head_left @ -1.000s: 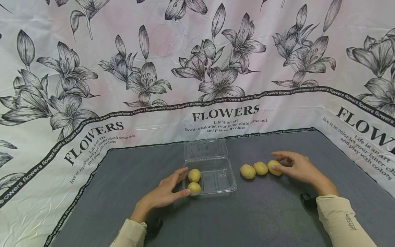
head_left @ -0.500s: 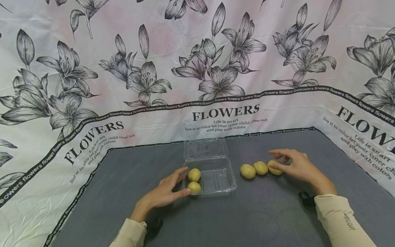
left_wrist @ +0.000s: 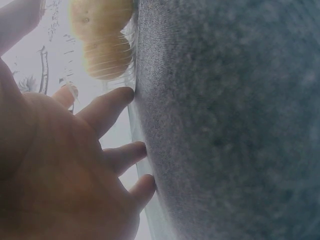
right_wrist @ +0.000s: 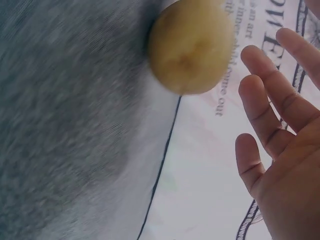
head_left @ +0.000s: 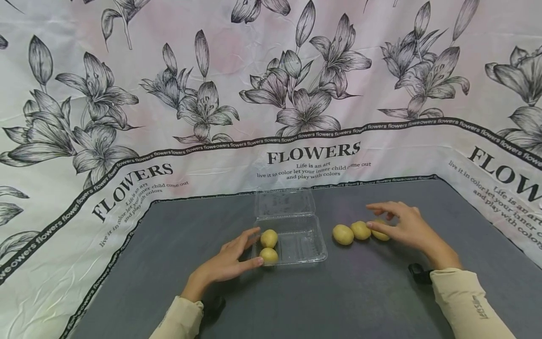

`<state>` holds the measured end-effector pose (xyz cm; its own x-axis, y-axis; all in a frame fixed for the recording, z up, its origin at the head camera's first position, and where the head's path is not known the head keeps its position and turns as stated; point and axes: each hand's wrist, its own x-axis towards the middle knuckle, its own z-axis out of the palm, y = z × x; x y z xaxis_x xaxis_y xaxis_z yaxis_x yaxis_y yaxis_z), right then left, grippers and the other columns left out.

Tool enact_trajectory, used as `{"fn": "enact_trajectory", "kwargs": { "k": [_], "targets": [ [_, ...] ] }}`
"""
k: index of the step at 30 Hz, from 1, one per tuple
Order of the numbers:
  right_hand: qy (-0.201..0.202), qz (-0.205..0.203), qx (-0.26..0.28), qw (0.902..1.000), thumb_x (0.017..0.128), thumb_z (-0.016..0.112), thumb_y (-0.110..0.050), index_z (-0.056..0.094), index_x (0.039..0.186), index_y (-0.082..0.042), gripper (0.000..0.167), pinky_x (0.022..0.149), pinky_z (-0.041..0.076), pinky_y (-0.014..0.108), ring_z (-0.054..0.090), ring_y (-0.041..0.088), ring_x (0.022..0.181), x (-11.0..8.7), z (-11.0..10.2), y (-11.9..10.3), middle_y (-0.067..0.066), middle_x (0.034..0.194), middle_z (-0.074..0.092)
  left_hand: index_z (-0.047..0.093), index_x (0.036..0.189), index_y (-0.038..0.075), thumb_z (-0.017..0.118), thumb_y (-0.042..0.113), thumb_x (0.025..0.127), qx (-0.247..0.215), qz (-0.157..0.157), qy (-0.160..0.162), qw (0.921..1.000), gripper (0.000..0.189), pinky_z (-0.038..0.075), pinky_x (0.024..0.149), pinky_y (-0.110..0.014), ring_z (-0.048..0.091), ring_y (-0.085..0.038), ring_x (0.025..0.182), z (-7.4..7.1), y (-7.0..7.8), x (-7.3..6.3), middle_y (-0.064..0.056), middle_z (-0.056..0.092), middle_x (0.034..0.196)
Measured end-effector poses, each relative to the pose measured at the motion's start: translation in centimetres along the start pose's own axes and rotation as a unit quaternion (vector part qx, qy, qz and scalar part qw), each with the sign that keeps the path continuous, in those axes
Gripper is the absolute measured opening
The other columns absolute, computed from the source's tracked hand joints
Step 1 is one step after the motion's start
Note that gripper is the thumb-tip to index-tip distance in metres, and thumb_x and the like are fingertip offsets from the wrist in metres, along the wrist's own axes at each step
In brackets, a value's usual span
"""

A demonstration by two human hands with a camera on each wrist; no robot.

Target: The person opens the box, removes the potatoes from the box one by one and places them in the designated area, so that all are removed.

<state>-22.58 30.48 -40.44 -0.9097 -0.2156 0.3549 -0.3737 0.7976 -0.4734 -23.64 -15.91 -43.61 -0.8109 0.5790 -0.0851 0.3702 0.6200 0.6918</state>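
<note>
A clear plastic clamshell box stands with its lid tipped back. Inside, along its left wall, sit two small yellow potatoes, a rear one and a front one. My left hand rests spread at the box's left side, thumb at the front potato, fingers at the wall. To the right, a row of potatoes lies on the table: a left one, a middle one and a right one. Over the right one hovers my right hand, its fingers apart from the potato in the right wrist view.
The grey tabletop spreads around the box. A white cloth printed with flowers and lettering hangs behind and at both sides. The raised lid stands near the table's back edge.
My right hand has risen slightly and shifted left over the right potato, which stays on the table. The left hand keeps its place by the box. The head view has shifted a little.
</note>
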Motion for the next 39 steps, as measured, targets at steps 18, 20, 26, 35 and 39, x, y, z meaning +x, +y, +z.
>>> {"fn": "enact_trajectory", "kwargs": {
  "k": [18,20,26,35,39],
  "targets": [
    [0.002,-0.072,0.004,0.9974,0.087,0.082,-0.03,0.071,0.128,-0.018,0.045,0.08,0.023,0.037,0.051,0.013,0.088,1.5,1.0,-3.9,0.002,0.109,0.073,0.013,0.164,0.029,0.058,0.053,0.101,0.005,0.004,0.008,0.9999,0.082,0.005,0.117,-0.071,0.023,-0.032,0.157,-0.1,0.0,0.0,-0.004,0.033,0.166],
    [-0.001,-0.08,0.003,0.9968,0.087,0.083,-0.031,0.071,0.128,-0.019,0.044,0.079,0.023,0.036,0.052,0.012,0.088,1.7,1.3,-4.2,0.001,0.108,0.073,0.013,0.164,0.028,0.058,0.053,0.101,0.007,0.005,0.009,0.9999,0.082,0.005,0.117,-0.071,0.023,-0.031,0.157,-0.1,0.0,0.0,-0.004,0.033,0.166],
    [0.002,-0.118,0.0,0.9931,0.084,0.084,-0.028,0.073,0.125,-0.019,0.043,0.078,0.026,0.035,0.055,0.016,0.085,2.0,2.2,-5.1,-0.004,0.103,0.071,0.013,0.164,0.026,0.058,0.054,0.101,0.011,0.008,0.01,0.9999,0.083,0.006,0.117,-0.071,0.024,-0.031,0.157,-0.1,0.1,0.1,-0.004,0.033,0.166],
    [-0.019,-0.133,0.0,0.991,0.084,0.085,-0.03,0.074,0.124,-0.018,0.043,0.079,0.028,0.035,0.057,0.017,0.091,2.1,4.0,-6.9,-0.005,0.104,0.071,0.012,0.164,0.028,0.058,0.054,0.101,0.007,0.001,0.005,1.0,0.082,0.005,0.117,-0.071,0.022,-0.032,0.157,0.0,0.1,0.0,-0.004,0.032,0.167],
    [-0.021,-0.142,0.008,0.9896,0.084,0.085,-0.029,0.074,0.124,-0.015,0.044,0.079,0.028,0.035,0.058,0.02,0.094,2.2,4.9,-7.5,-0.002,0.104,0.071,0.013,0.164,0.028,0.058,0.054,0.1,0.004,-0.001,0.006,1.0,0.083,0.005,0.117,-0.071,0.021,-0.033,0.158,0.0,0.2,-0.1,-0.004,0.033,0.166]
  ]
}}
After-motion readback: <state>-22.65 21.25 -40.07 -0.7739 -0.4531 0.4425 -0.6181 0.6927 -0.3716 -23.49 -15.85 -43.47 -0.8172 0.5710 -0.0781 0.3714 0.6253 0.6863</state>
